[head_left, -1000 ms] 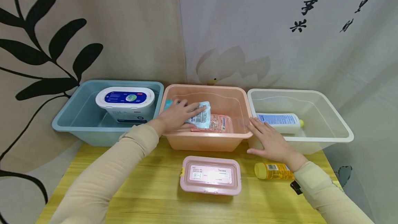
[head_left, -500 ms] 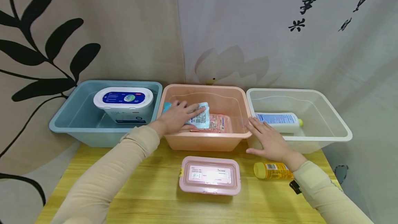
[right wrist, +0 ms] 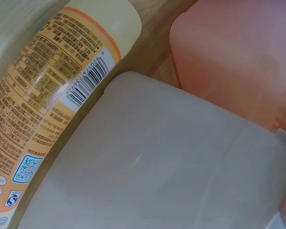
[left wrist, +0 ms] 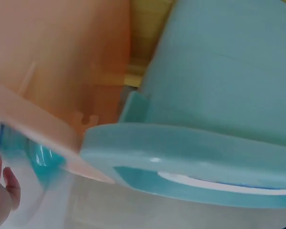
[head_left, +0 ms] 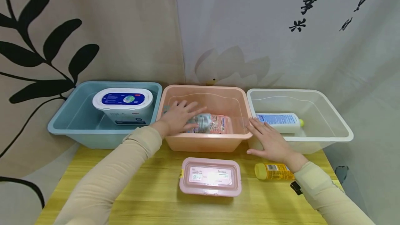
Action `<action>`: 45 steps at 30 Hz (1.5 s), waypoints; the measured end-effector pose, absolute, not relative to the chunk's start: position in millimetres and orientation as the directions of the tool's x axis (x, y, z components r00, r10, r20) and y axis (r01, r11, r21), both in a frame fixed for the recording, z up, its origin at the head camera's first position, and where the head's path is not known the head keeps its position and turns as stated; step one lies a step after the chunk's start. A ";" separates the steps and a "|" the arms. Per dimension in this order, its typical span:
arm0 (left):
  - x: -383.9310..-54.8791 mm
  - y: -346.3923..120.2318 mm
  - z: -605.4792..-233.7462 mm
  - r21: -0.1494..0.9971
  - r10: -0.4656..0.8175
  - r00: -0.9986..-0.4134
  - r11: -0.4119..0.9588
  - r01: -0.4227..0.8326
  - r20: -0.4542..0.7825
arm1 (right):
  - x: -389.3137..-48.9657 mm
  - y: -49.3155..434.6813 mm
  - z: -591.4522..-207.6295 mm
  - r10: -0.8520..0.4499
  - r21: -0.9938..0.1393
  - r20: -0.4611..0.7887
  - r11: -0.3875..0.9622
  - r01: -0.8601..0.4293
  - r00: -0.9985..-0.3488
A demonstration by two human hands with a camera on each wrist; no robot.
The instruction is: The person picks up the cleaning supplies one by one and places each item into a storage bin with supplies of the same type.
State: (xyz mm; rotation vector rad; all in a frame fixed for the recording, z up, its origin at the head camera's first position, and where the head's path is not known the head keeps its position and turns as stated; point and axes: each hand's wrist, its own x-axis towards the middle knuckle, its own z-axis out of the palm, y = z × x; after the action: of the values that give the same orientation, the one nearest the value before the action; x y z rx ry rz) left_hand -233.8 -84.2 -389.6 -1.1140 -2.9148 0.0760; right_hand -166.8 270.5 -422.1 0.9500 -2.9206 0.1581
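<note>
1. My left hand (head_left: 177,118) spreads loosely over the blue packet (head_left: 203,123), inside the peach bin (head_left: 203,144).
2. Likely light, soft, slippery; I'd pinch an edge.
3. My right hand (head_left: 272,144), straight-fingered, rests at the white bin (head_left: 318,139).

Packets (head_left: 220,123) sit in the middle bin (head_left: 203,144); left of it, a second bin (head_left: 103,139) holds a tub (head_left: 123,106); right, a third bin (head_left: 293,102) holds a bottle (head_left: 278,123); before it, a box (head_left: 210,177).
</note>
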 end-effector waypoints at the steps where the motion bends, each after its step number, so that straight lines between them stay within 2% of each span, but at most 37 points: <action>1: -233.8 -84.5 -388.9 -0.052 0.664 -0.748 0.747 0.662 0.013 | -166.9 270.4 -422.1 -0.583 -0.073 0.095 0.804 -0.590 -0.807; 15: -231.6 -105.0 -386.9 -0.134 0.670 -0.735 0.742 0.657 0.107 | -167.0 271.3 -422.9 -0.592 -0.060 0.115 0.798 -0.600 -0.798; 23: -226.8 -121.1 -387.3 -0.092 0.598 -0.784 0.801 0.591 0.167 | -166.2 272.4 -424.4 -0.592 -0.064 0.123 0.796 -0.602 -0.796; 32: -216.4 -146.1 -387.8 -0.055 0.502 -0.850 0.864 0.500 0.160 | -165.7 272.6 -425.4 -0.582 -0.076 0.111 0.803 -0.591 -0.805; 38: -209.8 -163.3 -389.6 -0.013 0.450 -0.870 0.889 0.457 0.200 | -165.3 271.8 -424.4 -0.584 -0.077 0.106 0.802 -0.592 -0.805; 45: -198.9 -184.6 -393.4 -0.042 0.429 -0.868 0.900 0.433 0.250 | -165.6 271.1 -424.3 -0.590 -0.067 0.110 0.799 -0.598 -0.800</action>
State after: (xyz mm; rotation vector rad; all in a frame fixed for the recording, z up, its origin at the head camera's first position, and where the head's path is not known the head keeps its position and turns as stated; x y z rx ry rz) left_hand -198.9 -184.6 -393.4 -0.6493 -2.8118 -0.0217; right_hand -165.6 271.1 -424.3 0.9596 -2.9000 0.1499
